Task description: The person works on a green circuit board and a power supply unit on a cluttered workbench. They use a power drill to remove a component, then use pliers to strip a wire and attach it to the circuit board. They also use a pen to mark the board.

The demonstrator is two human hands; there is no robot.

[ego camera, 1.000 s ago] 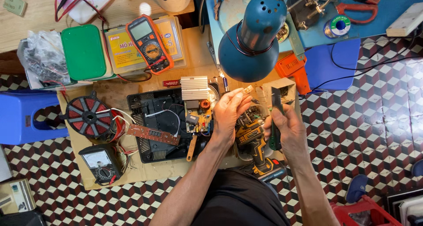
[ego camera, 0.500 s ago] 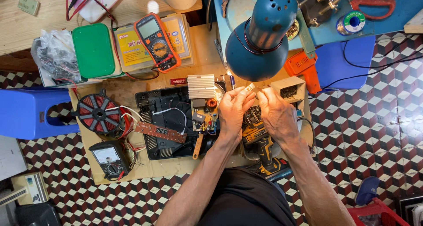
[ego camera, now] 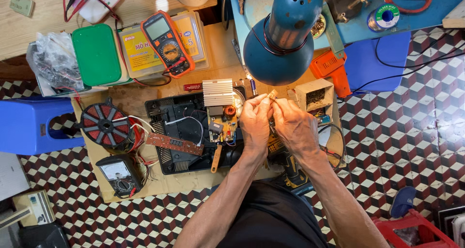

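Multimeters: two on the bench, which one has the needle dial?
The black multimeter at the near left corner of the cardboard mat, below the red coil. The orange multimeter, farther back on the yellow box, has a digital screen.

A small electronics repair workshop set up low over a chequered tile floor [ego camera: 416, 146] — an opened appliance with its circuit board [ego camera: 222, 127] bared, a copper coil [ego camera: 104, 124], two multimeters [ego camera: 166, 42] [ego camera: 118, 174], a solder spool [ego camera: 384, 16] and a blue work lamp [ego camera: 286, 40] crowd the tabletop [ego camera: 220, 49].
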